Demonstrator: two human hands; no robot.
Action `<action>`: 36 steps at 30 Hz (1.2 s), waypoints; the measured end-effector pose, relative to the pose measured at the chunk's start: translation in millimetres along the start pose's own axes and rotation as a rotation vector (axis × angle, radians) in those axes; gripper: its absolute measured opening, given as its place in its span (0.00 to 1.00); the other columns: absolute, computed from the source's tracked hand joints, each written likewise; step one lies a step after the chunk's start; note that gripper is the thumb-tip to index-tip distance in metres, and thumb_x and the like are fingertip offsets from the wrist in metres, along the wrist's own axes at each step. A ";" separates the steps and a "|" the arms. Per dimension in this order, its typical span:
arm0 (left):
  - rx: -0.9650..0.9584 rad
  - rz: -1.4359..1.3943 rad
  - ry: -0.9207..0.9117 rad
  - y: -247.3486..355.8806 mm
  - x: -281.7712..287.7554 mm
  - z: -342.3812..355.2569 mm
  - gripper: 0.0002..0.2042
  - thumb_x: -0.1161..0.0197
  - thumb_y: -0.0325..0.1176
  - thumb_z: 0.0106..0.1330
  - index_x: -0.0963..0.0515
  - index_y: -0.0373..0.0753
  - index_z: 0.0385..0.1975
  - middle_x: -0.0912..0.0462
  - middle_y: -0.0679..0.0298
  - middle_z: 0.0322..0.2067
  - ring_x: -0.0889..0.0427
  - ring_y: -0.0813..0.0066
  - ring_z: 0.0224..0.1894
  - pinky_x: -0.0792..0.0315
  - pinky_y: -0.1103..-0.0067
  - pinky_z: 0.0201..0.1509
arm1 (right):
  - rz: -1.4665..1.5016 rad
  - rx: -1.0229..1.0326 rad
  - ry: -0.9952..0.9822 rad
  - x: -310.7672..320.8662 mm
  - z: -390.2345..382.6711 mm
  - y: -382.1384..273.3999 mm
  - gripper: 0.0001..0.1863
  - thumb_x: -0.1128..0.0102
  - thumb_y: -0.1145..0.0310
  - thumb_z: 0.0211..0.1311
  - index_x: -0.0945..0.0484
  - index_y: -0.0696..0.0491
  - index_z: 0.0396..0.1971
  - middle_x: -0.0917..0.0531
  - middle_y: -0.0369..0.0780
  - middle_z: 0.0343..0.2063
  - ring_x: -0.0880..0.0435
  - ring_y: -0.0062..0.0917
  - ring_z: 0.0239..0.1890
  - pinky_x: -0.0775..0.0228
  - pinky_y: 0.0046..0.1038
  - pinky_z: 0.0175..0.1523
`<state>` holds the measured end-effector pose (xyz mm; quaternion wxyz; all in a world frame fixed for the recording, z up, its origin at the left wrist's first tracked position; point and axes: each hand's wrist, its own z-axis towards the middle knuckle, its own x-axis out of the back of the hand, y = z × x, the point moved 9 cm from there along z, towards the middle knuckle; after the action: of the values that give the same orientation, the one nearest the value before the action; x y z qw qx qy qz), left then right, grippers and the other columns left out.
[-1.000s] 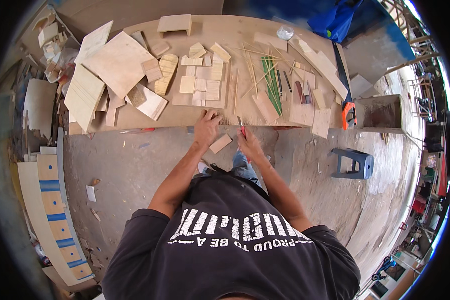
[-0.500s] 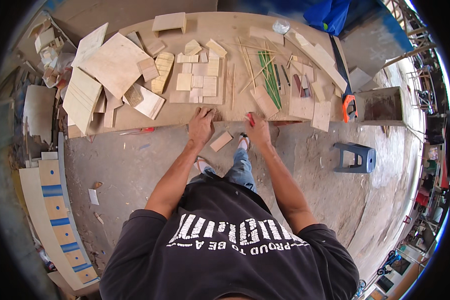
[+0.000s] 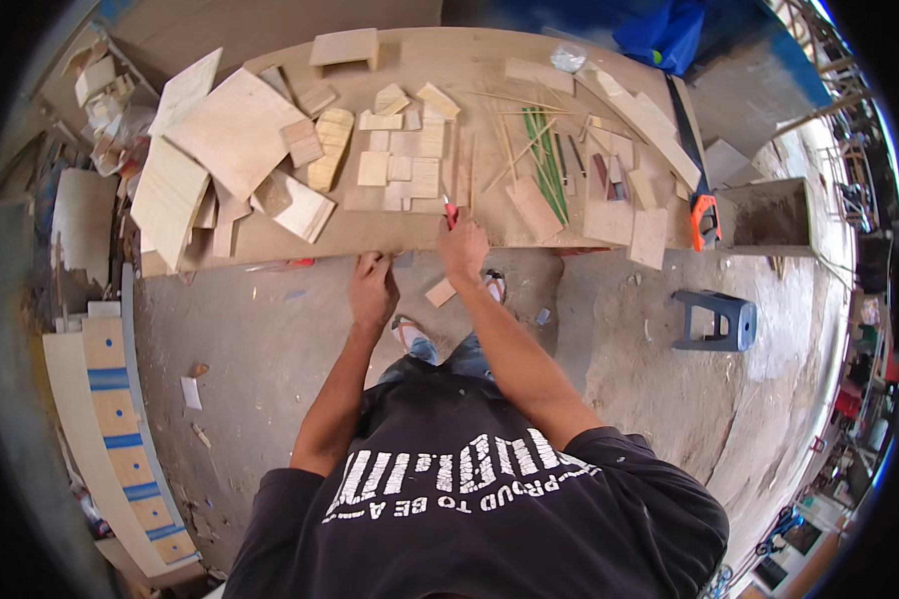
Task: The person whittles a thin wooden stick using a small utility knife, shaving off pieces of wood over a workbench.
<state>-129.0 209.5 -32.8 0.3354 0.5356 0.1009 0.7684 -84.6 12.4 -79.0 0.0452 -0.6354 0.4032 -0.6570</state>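
My right hand (image 3: pixel 462 243) is closed round a red-handled cutting tool (image 3: pixel 450 211), its light tip pointing up at the front of the bench (image 3: pixel 230 252), just beside a group of small pale wood blocks (image 3: pixel 411 168) on a board. My left hand (image 3: pixel 373 290) is at the bench's front edge, lower and to the left, fingers curled; what they hold, if anything, is too small to make out. Thin sticks (image 3: pixel 503 170), green strips (image 3: pixel 546 165) and a loose block (image 3: pixel 525 208) lie to the right of my right hand.
Plywood offcuts (image 3: pixel 225 130) pile at the bench's left. An orange-handled saw (image 3: pixel 704 222) lies at the right, near a wooden box (image 3: pixel 764 220) and blue plastic (image 3: pixel 659 35). A plastic stool (image 3: pixel 732 321) and a small block (image 3: pixel 440 293) are on the floor.
My right hand with the red tool has moved left and up over the bench's front. My left hand has moved left and down toward me, with its fingers still curled.
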 end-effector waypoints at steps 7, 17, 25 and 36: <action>0.044 -0.045 0.030 0.4 2.9 -2.2 0.07 0.38 0.20 0.59 0.17 0.37 0.36 0.22 0.57 0.33 0.23 0.54 0.38 0.26 0.66 0.43 | -0.101 0.107 0.008 0.0 -3.3 -2.8 0.07 0.47 0.71 0.66 0.24 0.57 0.39 0.15 0.52 0.34 0.15 0.50 0.37 0.23 0.48 0.41; 0.064 -0.074 0.085 -1.4 9.0 16.7 0.10 0.37 0.19 0.54 0.17 0.37 0.36 0.23 0.58 0.35 0.23 0.55 0.38 0.25 0.65 0.39 | -0.054 0.166 -0.099 21.5 -9.0 20.1 0.09 0.44 0.71 0.62 0.26 0.58 0.40 0.16 0.54 0.35 0.15 0.50 0.39 0.24 0.47 0.44; 0.001 -0.084 -0.036 33.3 -38.2 43.9 0.08 0.36 0.23 0.57 0.18 0.37 0.36 0.22 0.61 0.35 0.23 0.57 0.40 0.24 0.67 0.41 | -0.027 0.320 -0.208 81.8 135.6 -1.3 0.17 0.45 0.57 0.67 0.19 0.57 0.36 0.16 0.48 0.30 0.15 0.35 0.35 0.25 0.39 0.41; 0.136 -0.111 -0.026 42.6 -91.3 48.4 0.08 0.38 0.23 0.59 0.17 0.37 0.37 0.22 0.61 0.35 0.22 0.57 0.41 0.24 0.66 0.44 | -0.049 0.353 -0.170 84.5 134.5 -25.6 0.17 0.37 0.54 0.61 0.18 0.55 0.35 0.15 0.52 0.30 0.15 0.50 0.35 0.21 0.44 0.40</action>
<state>-84.8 110.5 -60.2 0.3417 0.5608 0.1778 0.7329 28.3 -82.3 -14.4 0.1737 -0.6802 0.2612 -0.6625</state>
